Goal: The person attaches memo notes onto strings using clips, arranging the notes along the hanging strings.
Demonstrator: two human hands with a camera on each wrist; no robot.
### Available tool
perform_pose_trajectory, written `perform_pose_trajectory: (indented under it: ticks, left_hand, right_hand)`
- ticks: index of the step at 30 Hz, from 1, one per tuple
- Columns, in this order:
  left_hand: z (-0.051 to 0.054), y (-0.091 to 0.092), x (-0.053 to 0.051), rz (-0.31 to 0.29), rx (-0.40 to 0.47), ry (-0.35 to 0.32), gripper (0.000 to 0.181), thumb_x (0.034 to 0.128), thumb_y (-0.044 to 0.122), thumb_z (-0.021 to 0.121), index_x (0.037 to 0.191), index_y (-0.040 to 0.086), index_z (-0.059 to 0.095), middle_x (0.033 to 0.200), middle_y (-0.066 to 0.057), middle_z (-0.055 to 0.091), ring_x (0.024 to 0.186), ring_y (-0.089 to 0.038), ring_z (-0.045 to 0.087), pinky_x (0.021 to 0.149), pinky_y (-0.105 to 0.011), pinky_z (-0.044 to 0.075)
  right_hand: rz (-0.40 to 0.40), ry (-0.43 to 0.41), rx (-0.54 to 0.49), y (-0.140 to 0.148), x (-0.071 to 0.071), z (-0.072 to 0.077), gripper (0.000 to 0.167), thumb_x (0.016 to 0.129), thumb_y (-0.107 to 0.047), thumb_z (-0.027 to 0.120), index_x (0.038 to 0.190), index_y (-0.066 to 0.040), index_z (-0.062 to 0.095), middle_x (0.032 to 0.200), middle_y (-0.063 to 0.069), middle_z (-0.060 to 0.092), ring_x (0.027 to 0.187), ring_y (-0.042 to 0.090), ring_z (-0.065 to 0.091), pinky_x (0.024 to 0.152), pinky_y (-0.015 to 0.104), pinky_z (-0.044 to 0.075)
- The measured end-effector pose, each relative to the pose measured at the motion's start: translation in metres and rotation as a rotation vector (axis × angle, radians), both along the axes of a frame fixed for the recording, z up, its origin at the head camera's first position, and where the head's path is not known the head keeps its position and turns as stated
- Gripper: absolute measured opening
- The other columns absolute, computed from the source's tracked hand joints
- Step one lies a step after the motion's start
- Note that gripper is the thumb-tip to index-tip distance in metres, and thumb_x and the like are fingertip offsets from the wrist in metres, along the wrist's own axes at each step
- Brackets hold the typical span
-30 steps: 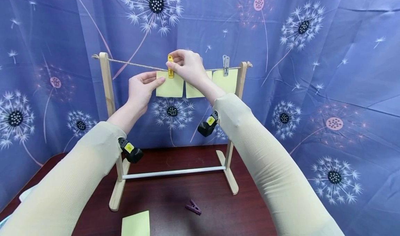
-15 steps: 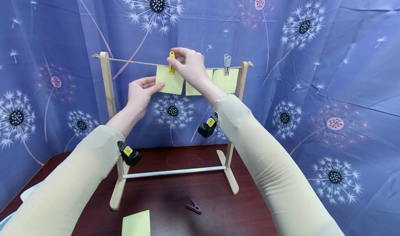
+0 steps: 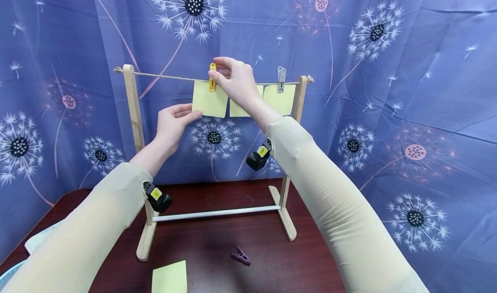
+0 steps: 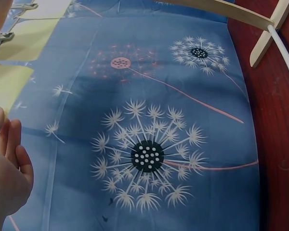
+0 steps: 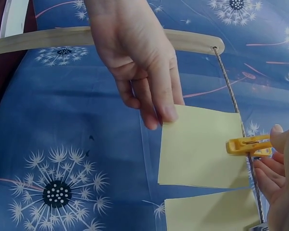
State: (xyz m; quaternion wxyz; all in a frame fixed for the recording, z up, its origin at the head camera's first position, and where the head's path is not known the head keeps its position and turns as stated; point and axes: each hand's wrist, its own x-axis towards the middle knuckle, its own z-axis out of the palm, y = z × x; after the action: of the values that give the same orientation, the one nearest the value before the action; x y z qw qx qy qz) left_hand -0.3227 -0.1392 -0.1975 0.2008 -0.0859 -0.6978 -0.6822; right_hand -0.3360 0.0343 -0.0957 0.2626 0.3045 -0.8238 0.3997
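Note:
A pale yellow paper square (image 3: 209,104) hangs at a rope (image 3: 167,77) under a yellow clothespin (image 3: 212,86). My left hand (image 3: 171,122) pinches the paper's lower left corner, thumb in front and fingers behind. Up at the rope, my right hand (image 3: 238,79) holds the handles of the clothespin between thumb and fingers. The right wrist view shows the clothespin (image 5: 237,146) across the rope and the paper's top edge. Two more paper squares hang to the right; the middle one (image 3: 237,109) is partly behind my right hand. A grey clothespin (image 3: 281,80) holds the rightmost paper (image 3: 277,101).
The rope runs between wooden posts (image 3: 133,103) joined low down by a white rod (image 3: 217,214). On the dark red table (image 3: 209,241) lie a purple clothespin (image 3: 240,256) and another yellow paper (image 3: 169,278). A patterned blue curtain (image 3: 248,34) hangs behind.
The yellow clothespin and its paper have risen slightly with my right hand. My left hand has slid down the paper's left edge to the lower corner.

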Motion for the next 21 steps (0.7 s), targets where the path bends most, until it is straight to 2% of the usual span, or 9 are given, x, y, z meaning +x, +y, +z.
perform_pose_trajectory:
  ticks: [4, 9, 12, 16, 21]
  left_hand:
    - [-0.006, -0.002, 0.0, -0.01, 0.008, 0.004, 0.046, 0.0868, 0.015, 0.075, 0.125, -0.006, 0.061, 0.068, 0.025, 0.066, 0.079, 0.004, 0.065, 0.101, -0.031, 0.042]
    - [-0.015, -0.006, 0.0, -0.014, 0.006, -0.009, 0.048, 0.0878, 0.016, 0.073, 0.128, -0.006, 0.059, 0.07, 0.026, 0.067, 0.079, 0.006, 0.065, 0.106, -0.035, 0.041]
    - [-0.021, -0.008, 0.001, -0.025, 0.001, -0.008, 0.049, 0.0871, 0.019, 0.075, 0.128, -0.004, 0.061, 0.077, 0.023, 0.07, 0.081, 0.005, 0.066, 0.106, -0.035, 0.041]
    - [-0.03, -0.011, 0.001, -0.051, 0.005, -0.014, 0.047, 0.0857, 0.021, 0.076, 0.124, -0.001, 0.063, 0.085, 0.017, 0.074, 0.082, 0.003, 0.068, 0.104, -0.035, 0.043]
    - [-0.043, -0.014, 0.003, -0.064, -0.005, -0.042, 0.037, 0.0873, 0.021, 0.075, 0.12, 0.004, 0.065, 0.08, 0.023, 0.07, 0.083, 0.004, 0.067, 0.106, -0.037, 0.041]
  right_hand:
    - [0.041, 0.042, -0.078, 0.002, -0.001, -0.003, 0.039, 0.095, -0.015, 0.064, 0.13, 0.001, 0.059, 0.127, 0.015, 0.066, 0.115, 0.02, 0.065, 0.093, 0.014, 0.048]
    - [0.085, 0.145, -0.195, 0.005, 0.001, -0.009, 0.031, 0.095, -0.006, 0.062, 0.124, 0.004, 0.061, 0.122, 0.018, 0.067, 0.112, 0.022, 0.065, 0.093, 0.013, 0.047]
    - [0.104, 0.225, -0.247, 0.006, 0.005, -0.013, 0.026, 0.094, -0.003, 0.061, 0.119, 0.006, 0.062, 0.115, 0.018, 0.068, 0.106, 0.021, 0.067, 0.091, 0.015, 0.048]
    - [0.124, 0.304, -0.274, 0.009, 0.01, -0.019, 0.02, 0.094, -0.003, 0.061, 0.112, 0.007, 0.064, 0.106, 0.018, 0.07, 0.098, 0.02, 0.067, 0.088, 0.017, 0.05]
    - [0.136, 0.335, -0.291, 0.011, 0.013, -0.03, 0.018, 0.093, -0.003, 0.063, 0.108, 0.007, 0.065, 0.102, 0.018, 0.07, 0.093, 0.022, 0.067, 0.085, 0.019, 0.051]
